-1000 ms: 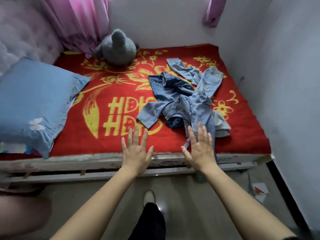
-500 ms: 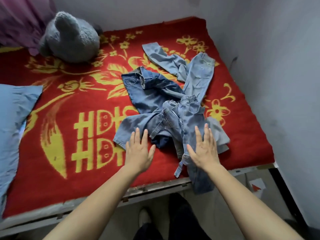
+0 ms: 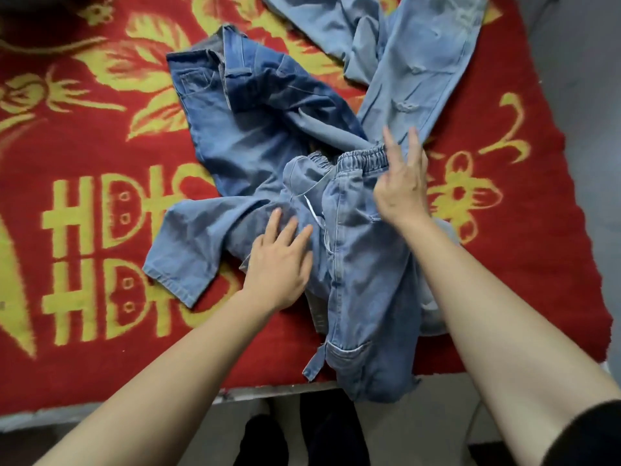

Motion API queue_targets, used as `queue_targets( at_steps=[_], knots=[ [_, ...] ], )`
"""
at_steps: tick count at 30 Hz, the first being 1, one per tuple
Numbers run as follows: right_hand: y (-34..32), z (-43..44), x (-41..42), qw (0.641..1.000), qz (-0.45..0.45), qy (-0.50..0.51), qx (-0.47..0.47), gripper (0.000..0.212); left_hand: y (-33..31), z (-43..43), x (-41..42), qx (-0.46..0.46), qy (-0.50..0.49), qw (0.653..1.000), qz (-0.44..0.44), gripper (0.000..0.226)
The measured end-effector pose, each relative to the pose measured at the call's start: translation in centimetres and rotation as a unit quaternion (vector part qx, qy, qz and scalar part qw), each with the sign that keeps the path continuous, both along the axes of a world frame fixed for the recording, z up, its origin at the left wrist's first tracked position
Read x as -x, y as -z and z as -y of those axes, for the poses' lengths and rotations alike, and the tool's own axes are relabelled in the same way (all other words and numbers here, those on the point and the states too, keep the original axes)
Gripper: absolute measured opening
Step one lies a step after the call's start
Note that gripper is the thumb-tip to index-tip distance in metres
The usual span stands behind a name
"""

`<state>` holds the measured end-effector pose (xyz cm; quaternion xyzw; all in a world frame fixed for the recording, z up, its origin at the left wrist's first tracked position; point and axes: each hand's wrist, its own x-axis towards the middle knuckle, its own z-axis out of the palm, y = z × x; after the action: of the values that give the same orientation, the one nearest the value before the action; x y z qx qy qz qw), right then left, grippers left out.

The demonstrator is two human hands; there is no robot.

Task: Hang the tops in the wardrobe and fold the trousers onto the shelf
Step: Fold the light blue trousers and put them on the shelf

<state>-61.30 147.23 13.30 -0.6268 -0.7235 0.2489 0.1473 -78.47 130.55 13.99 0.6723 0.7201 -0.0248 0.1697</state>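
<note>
Site: bed (image 3: 262, 391) w/ red blanket (image 3: 84, 156), yellow print; wardrobe & shelf not in view.
Items: three denim pcs heaped and overlapping. Elastic-waist trousers (image 3: 363, 297) nearest, one leg draped over bed edge; dark jeans (image 3: 242, 129) behind-left, partly underneath; pale trousers (image 3: 420, 62) far right.
Left hand (image 3: 279, 264): flat, fingers straight, resting on denim just left of front pair's fly.
Right hand (image 3: 401, 186): at right end of waistband (image 3: 363, 158), fingers mostly extended; pinch vs. mere touch, cannot tell (motion blur).
Step, est.: singling out front pair for folding; nothing folded yet.
Risk 1: if lifted by one waistband corner, likely to drag dark jeans along; cause: tangled legs.
Risk 2: slide of whole pair to floor if let go; cause: overhanging leg.
Risk 3: creased, uneven fold if done atop heap rather than on bare blanket.
</note>
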Motion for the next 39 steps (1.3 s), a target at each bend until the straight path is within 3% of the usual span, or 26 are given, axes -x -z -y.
queue_targets(
  at_steps=[2, 4, 6, 8, 11, 14, 17, 19, 24, 28, 31, 33, 35, 37, 39],
  knots=[
    [2.4, -1.0, 0.0, 0.995, 0.038, -0.058, 0.073, 0.083, 3.0, 0.7, 0.1, 0.072, -0.026, 0.997, -0.016, 0.054],
    [4.5, -0.4, -0.3, 0.986, 0.101, -0.102, 0.082, 0.080, 5.5, 1.7, 1.0, 0.129, -0.064, 0.989, 0.028, 0.060],
    [5.8, 1.9, -0.8, 0.985, 0.112, -0.120, 0.057, 0.054, 6.6, 2.5, 2.0, 0.151, -0.092, 0.981, 0.083, 0.066],
    [6.3, 4.3, -1.0, 0.990, 0.075, -0.115, 0.008, 0.025, 6.3, 2.9, 2.5, 0.149, -0.113, 0.975, 0.122, 0.055],
    [5.6, 6.8, -1.4, 0.995, 0.008, -0.094, -0.014, 0.011, 4.2, 3.0, 2.2, 0.155, -0.203, 0.946, 0.201, 0.040],
    [3.7, 8.7, -2.2, 0.996, -0.072, -0.013, 0.046, 0.025, 2.6, 3.4, 1.6, 0.147, -0.326, 0.892, 0.275, 0.035],
    [2.0, 10.4, -2.8, 0.981, -0.120, 0.043, 0.147, 0.068, 1.6, 4.1, 0.7, 0.121, -0.403, 0.835, 0.356, 0.038],
    [0.9, 11.5, -2.9, 0.957, -0.167, 0.077, 0.224, 0.072, 0.7, 4.8, 0.0, 0.114, -0.426, 0.807, 0.393, 0.041],
    [-4.9, 16.7, -1.5, 0.841, -0.375, 0.135, 0.366, 0.038, -3.2, 6.7, -0.9, 0.083, -0.489, 0.768, 0.405, 0.048],
    [-9.5, 23.0, -0.1, 0.759, -0.444, 0.105, 0.466, 0.035, -8.2, 8.7, 0.2, 0.161, -0.566, 0.603, 0.538, 0.064],
    [-12.0, 27.0, 0.6, 0.738, -0.456, 0.066, 0.492, 0.033, -11.2, 11.0, 1.7, 0.239, -0.540, 0.561, 0.580, 0.058],
    [-13.7, 29.0, 1.0, 0.744, -0.442, 0.040, 0.499, 0.033, -12.8, 12.6, 2.1, 0.280, -0.517, 0.563, 0.581, 0.033],
    [-15.5, 30.3, 1.4, 0.745, -0.427, 0.019, 0.513, 0.031, -14.1, 14.1, 2.9, 0.276, -0.492, 0.591, 0.577, 0.016],
    [-17.7, 31.1, 1.9, 0.740, -0.411, 0.004, 0.532, 0.027, -15.3, 15.4, 4.3, 0.232, -0.467, 0.610, 0.597, 0.014],
    [-19.4, 31.0, 2.8, 0.778, -0.366, 0.037, 0.510, 0.034, -17.3, 16.7, 5.8, 0.207, -0.416, 0.613, 0.639, 0.026]
  ],
)
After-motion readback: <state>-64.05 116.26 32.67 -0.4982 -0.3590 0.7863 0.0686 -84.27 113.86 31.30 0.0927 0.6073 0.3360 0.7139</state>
